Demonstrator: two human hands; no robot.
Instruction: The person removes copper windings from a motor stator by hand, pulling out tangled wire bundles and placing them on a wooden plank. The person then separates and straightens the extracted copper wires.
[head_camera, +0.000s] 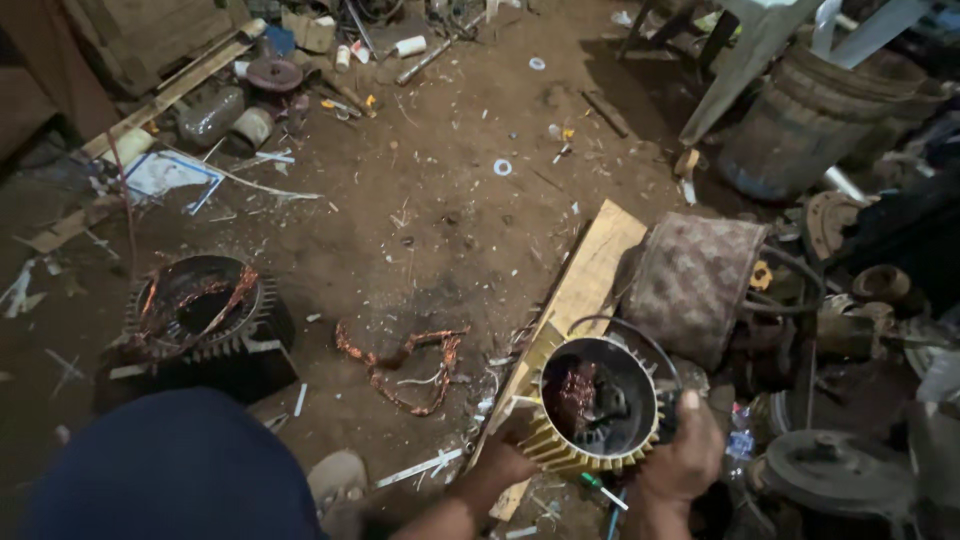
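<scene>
both hands on motor stator

left hand (505, 458) & right hand (686, 452) each clenched on the rim of the yellow finned round metal motor stator housing (598, 405), w/ copper windings inside, resting on a pale wooden plank (580, 290) on the dirt floor (440, 220). risk: housing could tip or roll off the plank edge, since the plank is narrow; loose copper wire bundle (400, 365) nearby could snag.
</scene>
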